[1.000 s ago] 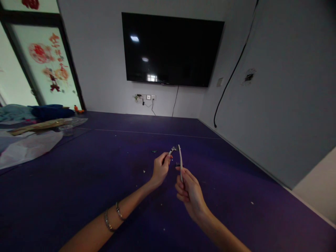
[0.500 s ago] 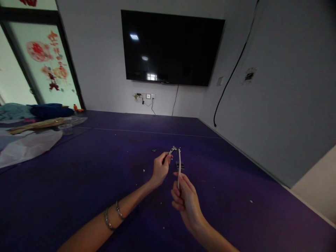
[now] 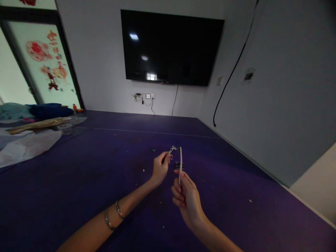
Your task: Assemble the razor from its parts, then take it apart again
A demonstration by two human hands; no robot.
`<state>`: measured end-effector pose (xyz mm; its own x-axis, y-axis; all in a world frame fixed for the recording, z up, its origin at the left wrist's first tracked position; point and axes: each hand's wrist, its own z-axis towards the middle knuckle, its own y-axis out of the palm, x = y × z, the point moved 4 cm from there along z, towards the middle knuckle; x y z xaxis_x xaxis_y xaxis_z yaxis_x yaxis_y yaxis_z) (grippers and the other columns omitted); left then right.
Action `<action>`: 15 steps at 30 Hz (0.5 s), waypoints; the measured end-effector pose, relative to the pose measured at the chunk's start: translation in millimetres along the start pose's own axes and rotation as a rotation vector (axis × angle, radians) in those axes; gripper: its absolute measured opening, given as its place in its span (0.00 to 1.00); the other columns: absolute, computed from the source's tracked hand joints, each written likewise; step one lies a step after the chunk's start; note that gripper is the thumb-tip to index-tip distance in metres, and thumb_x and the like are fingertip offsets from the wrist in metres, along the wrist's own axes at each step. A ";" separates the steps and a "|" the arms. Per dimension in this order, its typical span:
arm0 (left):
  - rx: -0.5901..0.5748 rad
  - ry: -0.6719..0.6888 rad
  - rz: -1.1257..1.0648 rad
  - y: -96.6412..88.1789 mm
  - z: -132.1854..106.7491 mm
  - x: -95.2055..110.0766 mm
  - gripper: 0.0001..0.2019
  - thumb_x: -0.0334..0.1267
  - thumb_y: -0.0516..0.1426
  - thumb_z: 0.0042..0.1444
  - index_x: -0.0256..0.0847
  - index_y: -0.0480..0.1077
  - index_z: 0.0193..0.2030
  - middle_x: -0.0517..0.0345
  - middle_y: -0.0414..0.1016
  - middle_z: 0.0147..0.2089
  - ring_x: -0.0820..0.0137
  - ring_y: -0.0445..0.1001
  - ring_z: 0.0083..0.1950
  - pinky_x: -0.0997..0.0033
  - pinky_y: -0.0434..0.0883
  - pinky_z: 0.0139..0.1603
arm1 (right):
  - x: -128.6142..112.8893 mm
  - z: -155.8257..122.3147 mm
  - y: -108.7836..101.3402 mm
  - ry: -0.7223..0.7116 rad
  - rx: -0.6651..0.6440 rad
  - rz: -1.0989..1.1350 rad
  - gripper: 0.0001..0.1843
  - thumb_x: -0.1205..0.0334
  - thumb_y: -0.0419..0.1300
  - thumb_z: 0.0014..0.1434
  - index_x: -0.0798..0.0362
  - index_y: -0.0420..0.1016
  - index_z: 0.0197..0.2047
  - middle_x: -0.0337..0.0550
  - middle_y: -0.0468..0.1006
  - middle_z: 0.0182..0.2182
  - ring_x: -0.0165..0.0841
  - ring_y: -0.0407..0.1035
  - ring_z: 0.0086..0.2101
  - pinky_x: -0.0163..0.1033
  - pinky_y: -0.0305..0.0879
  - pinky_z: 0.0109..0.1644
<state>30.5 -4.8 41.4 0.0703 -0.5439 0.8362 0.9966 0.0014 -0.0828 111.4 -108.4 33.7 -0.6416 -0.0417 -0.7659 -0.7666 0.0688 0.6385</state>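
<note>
In the head view, my left hand (image 3: pixel 160 169) is closed on a small silver adjustable wrench (image 3: pixel 172 149), its jaw end pointing up and away. My right hand (image 3: pixel 187 196) grips the lower handle of a pale toothbrush (image 3: pixel 181 161), held upright. Dark bristles at its head face left toward the wrench, with a narrow gap between them. Behind the toothbrush lies a small dark metallic object (image 3: pixel 178 165) on the purple floor (image 3: pixel 118 196); its kind is too small to make out.
A small green piece (image 3: pixel 153 150) and several pale scraps lie on the floor. Plastic sheeting (image 3: pixel 31 148) and blue cloth (image 3: pixel 51 111) are heaped at the left. A television (image 3: pixel 173 49) hangs on the far wall, and a black cable (image 3: pixel 231 78) dangles at the right.
The toothbrush head has moved slightly right and up, away from the wrench, widening the gap. My left hand and the wrench have barely moved.
</note>
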 end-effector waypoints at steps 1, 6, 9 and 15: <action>-0.002 0.001 0.000 0.2 -0.4 0.4 0.14 0.45 0.50 0.58 0.37 0.69 0.31 0.62 0.62 0.22 0.74 0.60 0.25 0.75 0.59 0.27 | -2.6 1.4 0.6 -0.008 0.003 0.008 0.18 0.51 0.63 0.47 0.51 0.65 0.38 0.26 0.54 0.15 0.18 0.40 0.14 0.28 0.30 0.16; 0.002 0.011 -0.012 0.7 -0.9 2.1 0.14 0.45 0.50 0.58 0.37 0.70 0.32 0.62 0.63 0.23 0.74 0.62 0.26 0.75 0.59 0.28 | 0.4 0.9 4.0 0.030 -0.008 0.007 0.17 0.50 0.62 0.47 0.50 0.64 0.37 0.26 0.54 0.15 0.18 0.40 0.14 0.27 0.30 0.16; 0.029 0.016 -0.033 -0.2 1.0 1.4 0.13 0.44 0.51 0.57 0.37 0.70 0.34 0.62 0.64 0.24 0.74 0.62 0.26 0.75 0.60 0.29 | 10.6 -6.4 5.2 0.078 -0.024 0.002 0.17 0.49 0.61 0.49 0.50 0.64 0.37 0.26 0.55 0.16 0.18 0.41 0.14 0.27 0.31 0.16; 0.013 0.010 -0.013 0.6 -1.3 3.1 0.14 0.45 0.50 0.58 0.37 0.70 0.32 0.62 0.64 0.24 0.74 0.62 0.26 0.75 0.60 0.29 | -0.5 2.0 6.5 -0.011 -0.007 0.039 0.16 0.51 0.62 0.49 0.50 0.64 0.36 0.26 0.54 0.15 0.18 0.40 0.14 0.27 0.30 0.16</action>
<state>31.3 -7.6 43.3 0.0567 -0.5524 0.8317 0.9979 0.0053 -0.0646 106.8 -105.9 38.1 -0.6705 -0.0285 -0.7414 -0.7414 0.0635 0.6681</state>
